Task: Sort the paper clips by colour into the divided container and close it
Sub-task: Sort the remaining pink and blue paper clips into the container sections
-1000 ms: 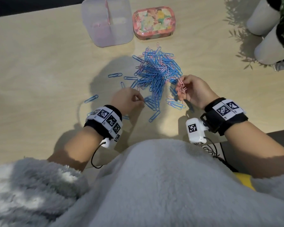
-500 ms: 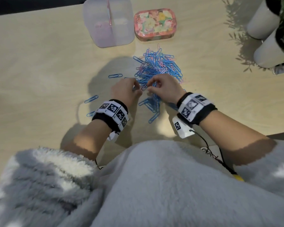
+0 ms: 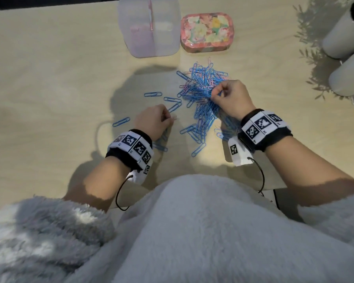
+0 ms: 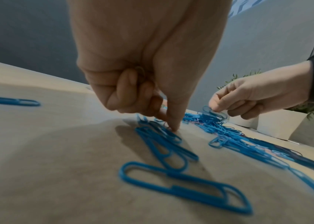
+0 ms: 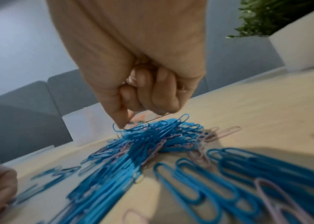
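Sorting under way: paper clip pile [image 3: 202, 92] on table [image 3: 49, 78], mostly blue, some pink, divided container [image 3: 151, 27] open at far side; right hand [image 3: 229, 99] curled, pinching clips at pile top, pink ones tucked in palm; left hand [image 3: 153, 121] fingertips pinch blue clips near left, rest curled. Judgement: clips light, stiff, slippery, tangle easily; grip single clip by loop end, lift slowly
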`<state>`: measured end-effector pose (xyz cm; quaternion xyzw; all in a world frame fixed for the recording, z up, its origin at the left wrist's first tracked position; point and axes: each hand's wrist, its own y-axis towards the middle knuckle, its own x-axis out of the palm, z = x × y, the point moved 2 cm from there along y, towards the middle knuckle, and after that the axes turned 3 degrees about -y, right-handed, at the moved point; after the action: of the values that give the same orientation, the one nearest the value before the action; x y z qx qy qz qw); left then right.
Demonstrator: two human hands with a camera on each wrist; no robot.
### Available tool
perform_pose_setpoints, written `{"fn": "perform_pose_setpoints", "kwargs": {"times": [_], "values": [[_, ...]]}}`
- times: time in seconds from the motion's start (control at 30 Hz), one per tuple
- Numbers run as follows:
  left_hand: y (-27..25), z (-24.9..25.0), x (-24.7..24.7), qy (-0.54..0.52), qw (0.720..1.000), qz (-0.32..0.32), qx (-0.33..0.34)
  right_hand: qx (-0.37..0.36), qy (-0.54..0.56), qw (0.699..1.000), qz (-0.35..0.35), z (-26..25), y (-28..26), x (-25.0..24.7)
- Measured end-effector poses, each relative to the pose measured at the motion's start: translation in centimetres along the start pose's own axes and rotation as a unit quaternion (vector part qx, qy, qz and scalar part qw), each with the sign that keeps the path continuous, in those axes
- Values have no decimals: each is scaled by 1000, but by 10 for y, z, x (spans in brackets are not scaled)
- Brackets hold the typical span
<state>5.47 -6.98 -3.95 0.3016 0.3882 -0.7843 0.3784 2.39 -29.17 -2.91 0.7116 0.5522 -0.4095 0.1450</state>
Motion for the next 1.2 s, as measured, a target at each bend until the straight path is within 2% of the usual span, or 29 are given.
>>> {"fn": "perform_pose_setpoints", "kwargs": {"times": [0.07, 0.13, 0.23, 0.3, 0.4, 0.47, 0.53, 0.63, 0.7, 0.77, 0.83, 0.9, 1.07, 1.2], "values": [[-1, -1, 0, -28, 1000, 7, -5, 23, -3, 1000, 14, 2, -2, -2], [-1, -1, -4, -68, 997, 22, -17, 24, -56, 998, 33, -5, -5, -4], [3, 0, -13, -131, 990, 44, -24, -64, -115, 991, 10, -32, -5, 4], [7, 2, -21, -134, 990, 48, -15, -128, -147, 981, -18, -50, 2, 14], [15, 2, -34, -135, 989, 57, -6, -176, -233, 955, -60, -65, 19, 27], [21, 2, -45, -136, 988, 67, -4, -201, -307, 926, -93, -70, 26, 33], [28, 3, -59, -122, 989, 84, 2, -216, -332, 912, -108, -71, 28, 33], [44, 8, -89, -85, 989, 123, 21, -196, -261, 942, -82, -65, 28, 24], [58, 13, -109, -76, 986, 143, 28, -167, -135, 973, -78, -58, 28, 18], [76, 19, -126, -71, 983, 166, 28, -108, 47, 989, -93, -54, 25, 10], [95, 24, -142, -61, 979, 193, 13, -10, 204, 971, -125, -50, 23, 3], [113, 30, -154, -38, 978, 206, 9, 56, 288, 943, -159, -51, 25, -4], [144, 33, -154, 73, 981, 182, -6, 93, 363, 909, -183, -69, 38, -25], [145, 25, -144, 46, 988, 147, -6, 121, 363, 907, -178, -95, 59, -34]]}}
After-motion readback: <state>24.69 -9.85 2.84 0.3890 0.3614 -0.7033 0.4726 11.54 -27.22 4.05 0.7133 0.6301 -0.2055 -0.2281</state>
